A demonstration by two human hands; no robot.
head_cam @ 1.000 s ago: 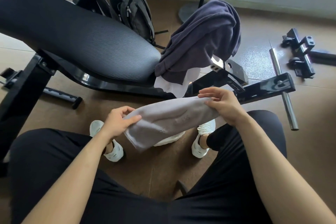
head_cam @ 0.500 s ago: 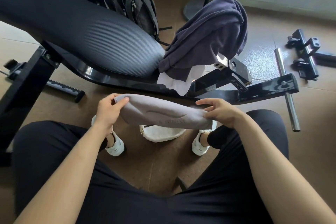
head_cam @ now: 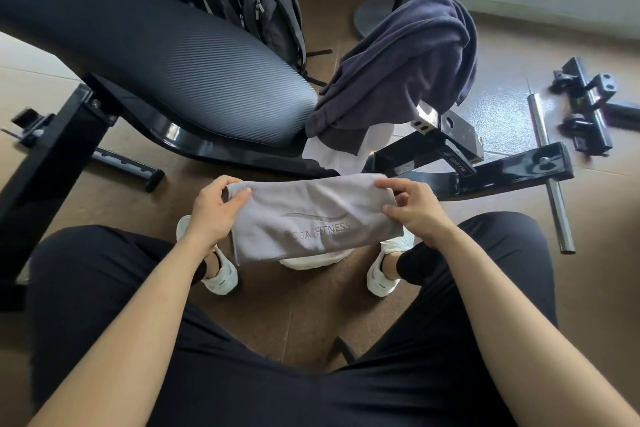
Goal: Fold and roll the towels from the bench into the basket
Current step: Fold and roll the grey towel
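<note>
The towel (head_cam: 311, 218) stretches between the left hand (head_cam: 211, 215) and the right hand (head_cam: 415, 211), in front of the counter (head_cam: 173, 62). Beneath it, between the shoes (head_cam: 221, 274), sits the basket (head_cam: 311, 261), mostly hidden. Further towels (head_cam: 398, 62) hang over the counter's right end, and a backpack (head_cam: 266, 10) stands behind it.

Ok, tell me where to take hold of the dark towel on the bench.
Pinch the dark towel at its bunched top, coming from above: it drapes over the bench end and hangs loose, so lifting should clear the white towel underneath.
</note>
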